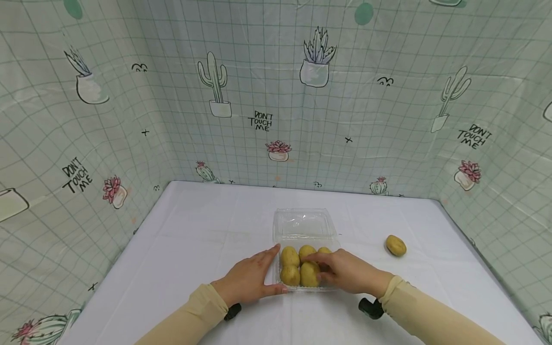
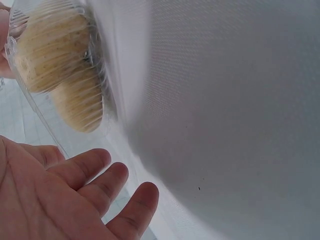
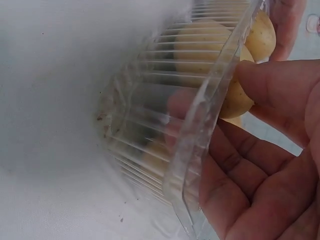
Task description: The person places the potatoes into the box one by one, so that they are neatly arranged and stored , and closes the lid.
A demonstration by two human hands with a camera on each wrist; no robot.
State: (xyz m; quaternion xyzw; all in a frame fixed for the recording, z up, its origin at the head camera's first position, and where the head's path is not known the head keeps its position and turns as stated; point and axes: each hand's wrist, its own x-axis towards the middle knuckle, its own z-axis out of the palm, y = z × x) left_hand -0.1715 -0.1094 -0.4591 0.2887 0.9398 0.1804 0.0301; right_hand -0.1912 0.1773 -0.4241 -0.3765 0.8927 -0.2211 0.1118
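A clear plastic clamshell box (image 1: 304,289) stands on the table with its lid (image 1: 302,224) folded back. Several yellow potatoes (image 1: 290,257) lie in it in two rows. My right hand (image 1: 351,272) reaches in from the right, thumb and fingers around the front middle potato (image 1: 309,274); in the right wrist view the thumb touches this potato (image 3: 237,100) and some fingers show through the ribbed wall. Along the box's left side, my left hand (image 1: 247,278) is spread, fingers straight, steadying it at the edge. The left wrist view shows its loosely extended fingers (image 2: 90,167) below the box.
One more potato (image 1: 396,245) lies alone on the white tablecloth (image 1: 207,230), right of the box. Printed curtains (image 1: 276,96) enclose the table at the back and both sides. A black strap piece (image 1: 371,308) sits at the right wrist.
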